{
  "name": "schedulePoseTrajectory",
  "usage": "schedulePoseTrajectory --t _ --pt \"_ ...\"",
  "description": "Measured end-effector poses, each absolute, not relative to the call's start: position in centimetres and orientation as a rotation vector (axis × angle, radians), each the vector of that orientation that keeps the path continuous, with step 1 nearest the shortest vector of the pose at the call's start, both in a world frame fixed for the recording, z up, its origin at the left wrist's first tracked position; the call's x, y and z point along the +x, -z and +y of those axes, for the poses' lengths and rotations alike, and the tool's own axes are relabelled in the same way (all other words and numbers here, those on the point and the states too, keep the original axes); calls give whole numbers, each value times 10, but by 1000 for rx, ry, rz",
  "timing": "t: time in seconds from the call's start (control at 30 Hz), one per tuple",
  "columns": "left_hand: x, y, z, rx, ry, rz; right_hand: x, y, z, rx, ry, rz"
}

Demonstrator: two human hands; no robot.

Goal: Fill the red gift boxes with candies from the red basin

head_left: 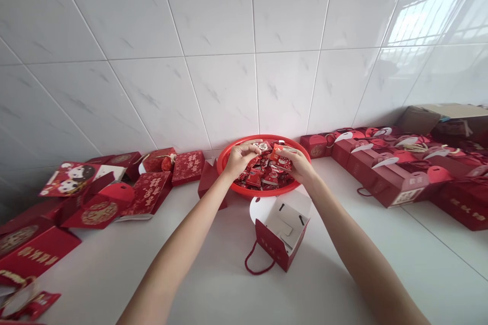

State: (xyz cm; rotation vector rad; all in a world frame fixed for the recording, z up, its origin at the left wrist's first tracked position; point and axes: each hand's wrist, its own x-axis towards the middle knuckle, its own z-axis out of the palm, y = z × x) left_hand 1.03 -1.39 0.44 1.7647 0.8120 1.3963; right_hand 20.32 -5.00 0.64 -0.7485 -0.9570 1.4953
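Note:
A red plastic basket [229, 183] full of small red-wrapped candies [270, 175] stands against the tiled wall. Over its left part, my left hand [241, 158] is closed with fingers pinched on a small wrapped candy [262, 147]. My right hand [299, 163] reaches over the right part, its fingers on a red candy packet [280, 156]. In front of the basket sits an open red gift box [280, 244] with a white inside; its flaps are up and a dark red cord handle lies on the table to its left.
Red boxes [152, 190] and a panda-print box [70, 179] stand at the left. Rows of closed red gift boxes [377, 175] fill the right side, with a brown carton [419, 119] behind. The tiled wall [221, 96] bounds the white table [213, 274] at the back.

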Motion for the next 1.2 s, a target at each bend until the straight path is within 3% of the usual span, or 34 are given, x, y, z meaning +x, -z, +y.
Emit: schedulePoseTrajectory --t 0.23,0.4,0.63,0.73,0.93,1.2 --pt "8 -8 -19 1869 -1217 769 204 -5 -49 -748 -1521 -1012" --pt "7 -6 -14 1920 -1205 1022 202 0 -46 -711 -1448 -931" --pt "14 -3 -21 2243 -434 1192 204 -1 -46 -685 -1344 -827" --pt "13 -1 -17 2299 -286 1454 204 -2 -47 -681 -1345 -830" --pt "7 -1 -3 2340 -165 1771 203 -3 -48 -713 -1350 -840" --pt "5 5 1 2265 -328 1562 202 -4 -49 -687 -1347 -851"
